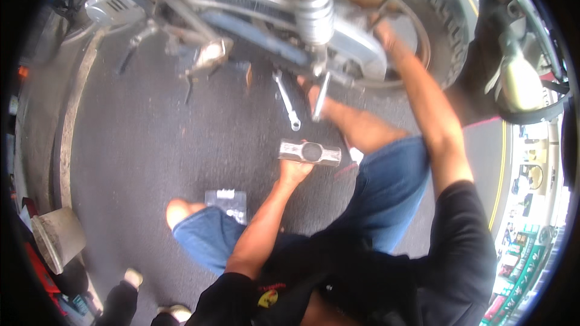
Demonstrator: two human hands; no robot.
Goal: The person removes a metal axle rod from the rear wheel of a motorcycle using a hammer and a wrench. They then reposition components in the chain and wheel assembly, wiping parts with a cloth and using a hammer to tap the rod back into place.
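My left hand [295, 172] is wrapped round the handle of a club hammer, its worn steel head [326, 154] on top. The handle is mostly hidden by the head and fingers. My right arm reaches up to the motorcycle's rear wheel [462, 36], where my right hand [384, 31] is beside the hub; its fingers are blurred and partly hidden. Left of that wheel, a grey swingarm [362, 48] and a coil shock absorber [315, 12] show. A combination spanner [286, 101] lies on the asphalt beyond the hammer. Near the swingarm's lower edge a slim silver bar [321, 98] sticks out.
My bent knees, in blue shorts [393, 175], flank the hammer. A dark flat packet [228, 204] lies by my left knee. Another person's shoe [133, 278] is at the lower left, near a concrete block [59, 238]. A kerb [75, 127] runs along the left.
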